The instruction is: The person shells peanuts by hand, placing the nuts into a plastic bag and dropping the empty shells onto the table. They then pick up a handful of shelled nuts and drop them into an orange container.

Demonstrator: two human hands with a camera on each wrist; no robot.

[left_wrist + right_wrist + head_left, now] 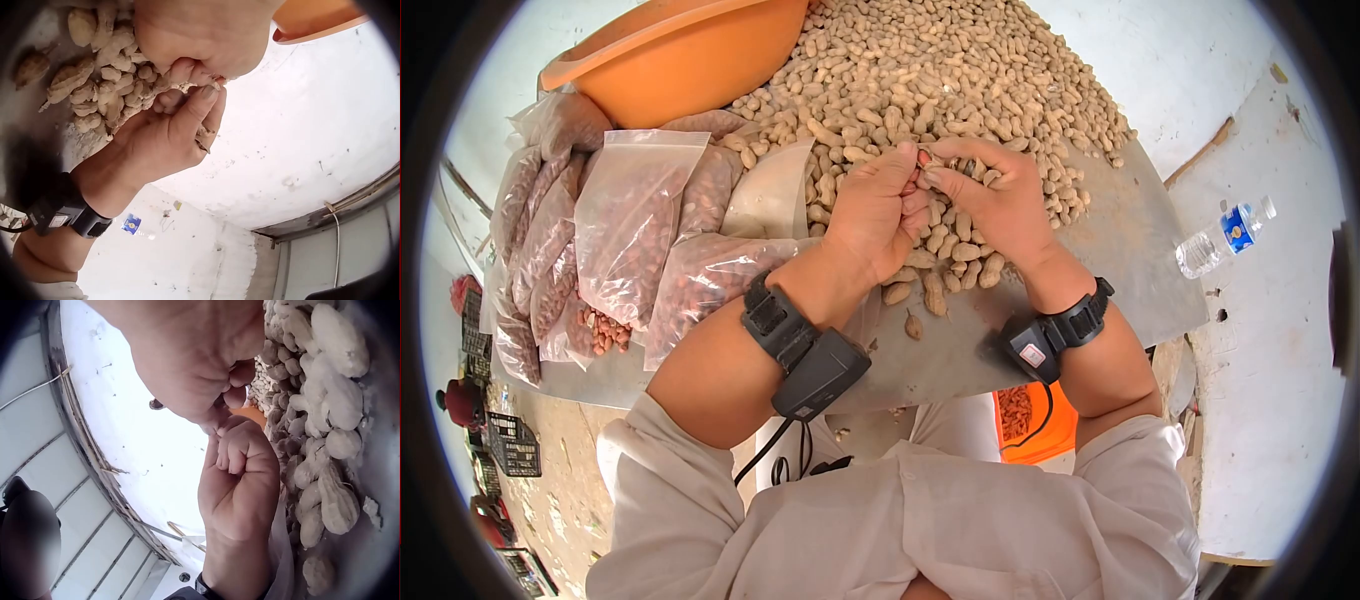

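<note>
In the head view, both hands meet over the near edge of a large heap of unshelled peanuts (960, 90). My left hand (870, 222) has its fingers curled in, and its thumb and forefinger pinch a peanut (924, 158) whose red kernel shows. From the other side, the thumb and forefinger of my right hand (1007, 200) grip the same peanut. Bits of broken shell (203, 139) stick out of the right hand in the left wrist view. In the right wrist view, the left hand's curled fingers (234, 453) touch the right fingertips, which hide the peanut.
Clear bags of red kernels (628, 215) are piled on the left of the metal table (1140, 230). Behind them stands an orange basin (690, 65). A water bottle (1225, 238) lies at the right. Below the table edge sits an orange container (1040, 445) with reddish contents.
</note>
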